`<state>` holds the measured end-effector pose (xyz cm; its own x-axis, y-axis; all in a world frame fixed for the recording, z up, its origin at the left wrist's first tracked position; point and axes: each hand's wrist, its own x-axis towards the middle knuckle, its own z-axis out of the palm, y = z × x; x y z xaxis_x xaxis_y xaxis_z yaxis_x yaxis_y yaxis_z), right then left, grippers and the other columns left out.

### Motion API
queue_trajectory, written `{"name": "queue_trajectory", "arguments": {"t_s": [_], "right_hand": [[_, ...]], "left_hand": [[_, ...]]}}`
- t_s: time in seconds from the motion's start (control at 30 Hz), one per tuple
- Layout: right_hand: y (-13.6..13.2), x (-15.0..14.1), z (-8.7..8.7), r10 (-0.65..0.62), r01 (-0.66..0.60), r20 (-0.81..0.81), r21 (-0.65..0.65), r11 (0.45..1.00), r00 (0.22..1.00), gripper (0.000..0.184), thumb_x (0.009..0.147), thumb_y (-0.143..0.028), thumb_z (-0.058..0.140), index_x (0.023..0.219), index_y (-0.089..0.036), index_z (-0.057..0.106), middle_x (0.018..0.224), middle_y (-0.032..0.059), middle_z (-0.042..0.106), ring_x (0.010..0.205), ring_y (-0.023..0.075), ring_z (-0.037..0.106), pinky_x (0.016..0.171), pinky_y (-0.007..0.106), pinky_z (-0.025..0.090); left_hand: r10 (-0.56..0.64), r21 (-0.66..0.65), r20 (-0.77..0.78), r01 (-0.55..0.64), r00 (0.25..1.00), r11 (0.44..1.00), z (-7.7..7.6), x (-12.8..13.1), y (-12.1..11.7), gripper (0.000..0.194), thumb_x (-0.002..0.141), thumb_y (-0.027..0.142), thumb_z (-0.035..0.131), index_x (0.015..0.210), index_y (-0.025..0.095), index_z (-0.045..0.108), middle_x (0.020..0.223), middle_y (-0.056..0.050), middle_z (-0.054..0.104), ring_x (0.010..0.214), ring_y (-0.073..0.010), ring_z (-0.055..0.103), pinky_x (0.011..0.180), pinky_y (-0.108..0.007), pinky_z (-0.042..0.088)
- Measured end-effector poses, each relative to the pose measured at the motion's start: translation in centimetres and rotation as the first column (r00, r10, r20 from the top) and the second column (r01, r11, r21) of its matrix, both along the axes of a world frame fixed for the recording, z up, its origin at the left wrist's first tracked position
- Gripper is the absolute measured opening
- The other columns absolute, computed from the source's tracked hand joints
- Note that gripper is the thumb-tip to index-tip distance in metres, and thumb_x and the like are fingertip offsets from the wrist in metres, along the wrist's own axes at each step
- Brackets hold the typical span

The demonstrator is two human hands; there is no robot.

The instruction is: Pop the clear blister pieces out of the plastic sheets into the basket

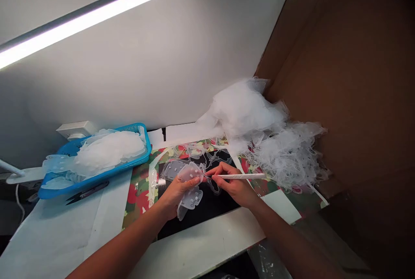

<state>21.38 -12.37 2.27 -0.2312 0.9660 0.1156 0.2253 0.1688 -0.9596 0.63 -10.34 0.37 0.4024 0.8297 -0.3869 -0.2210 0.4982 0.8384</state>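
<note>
We log the left hand point(177, 194) closed on a clear plastic cutout point(191, 172), held over the black mat point(207, 210). The right hand point(231, 184) pinches a white stylus point(240, 176), its tip at the cutout's edge. Far left: a blue tray point(142, 149) of clear scraps point(106, 151), with snips point(87, 192) just beside it. Far right: a heap of trimmings point(249, 115).

Left forearm point(119, 240) and right forearm point(285, 240) come in from the bottom of view, angled toward each other. Left hand point(177, 196): fingers curled, thumb on top. Right hand point(234, 186): pencil-style pinch, thumb and index forward. Hands close, just beside each other.
</note>
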Motion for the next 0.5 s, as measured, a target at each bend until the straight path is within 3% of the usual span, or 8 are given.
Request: {"name": "queue_trajectory", "arguments": {"t_s": [0.1,0.27,0.5], "right_hand": [[0.14,0.01,-0.23,-0.024,0.024,0.018,0.011,1.000,1.000,0.019,0.092,-0.038,0.055,0.088,-0.022,0.064,0.091,0.0027,0.071,0.072,0.0164,0.057,0.067,0.030,0.044],[0.11,-0.14,-0.39,-0.094,0.092,0.034,0.063,0.994,0.995,0.019,0.092,-0.034,0.054,0.078,-0.022,0.057,0.104,0.0040,0.072,0.083,0.0189,0.063,0.074,0.032,0.047],[-0.12,-0.60,-0.93,-0.228,0.202,0.117,0.203,0.958,0.967,0.015,0.091,-0.028,0.051,0.078,-0.023,0.057,0.103,0.0048,0.072,0.086,0.0201,0.066,0.077,0.033,0.047]], "left_hand": [[0.009,-0.046,0.049,-0.007,0.999,0.999,0.09,0.29,-0.18,0.051,0.062,0.038,0.086,0.104,0.016,0.068,0.085,-0.005,0.070,0.058,-0.0103,0.056,0.051,-0.020,0.040],[-0.053,-0.062,0.066,0.057,0.996,0.996,0.24,0.66,-0.69,0.039,0.063,0.038,0.086,0.090,0.016,0.067,0.068,0.001,0.062,0.045,-0.0047,0.045,0.044,-0.018,0.033],[-0.022,-0.081,0.092,0.030,0.996,0.996,0.12,0.85,-0.60,0.052,0.060,0.036,0.087,0.103,0.019,0.063,0.080,0.000,0.065,0.047,-0.0041,0.045,0.044,-0.018,0.032]]}}
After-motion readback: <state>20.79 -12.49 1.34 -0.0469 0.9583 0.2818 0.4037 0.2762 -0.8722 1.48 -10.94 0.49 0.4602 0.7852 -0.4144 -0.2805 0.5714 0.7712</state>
